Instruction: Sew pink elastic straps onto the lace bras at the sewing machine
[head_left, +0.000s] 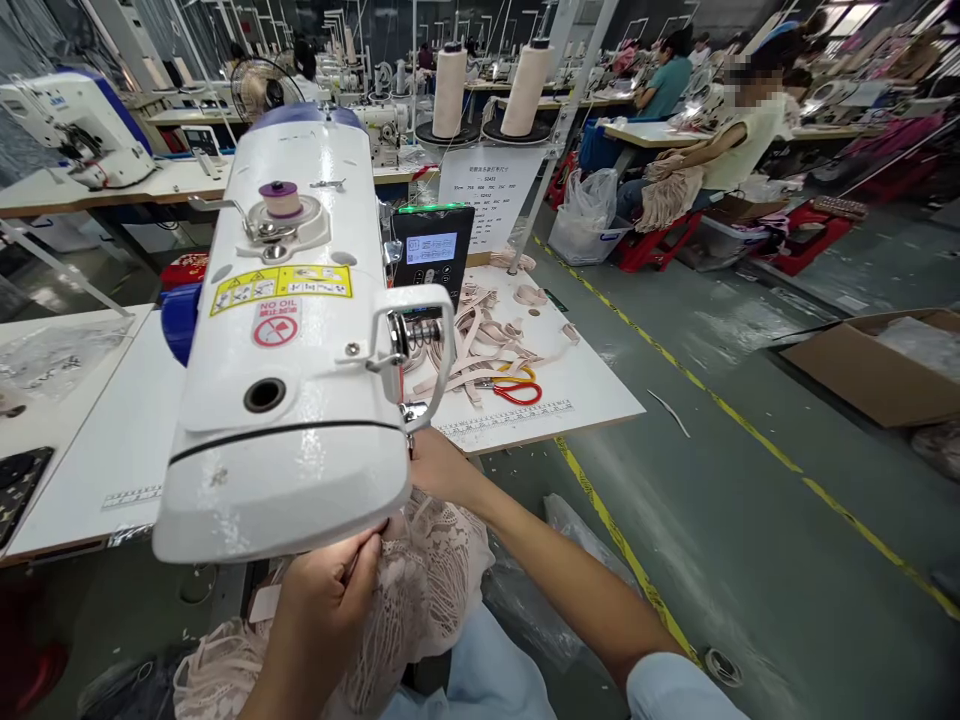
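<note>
Left grip (324,600) is clamped on the pink lace (431,585), bunched at its three o'clock. Right grip (441,468) is tucked under the sewing machine (292,330), so I cannot tell.

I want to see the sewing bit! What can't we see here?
Head view:
- The needle, hidden under the machine.
- Fingers of the right hand, behind the machine.
- Writing on the sign, too small.
- Bottom of the lace, cut off by the edge; left hand covers more.
</note>
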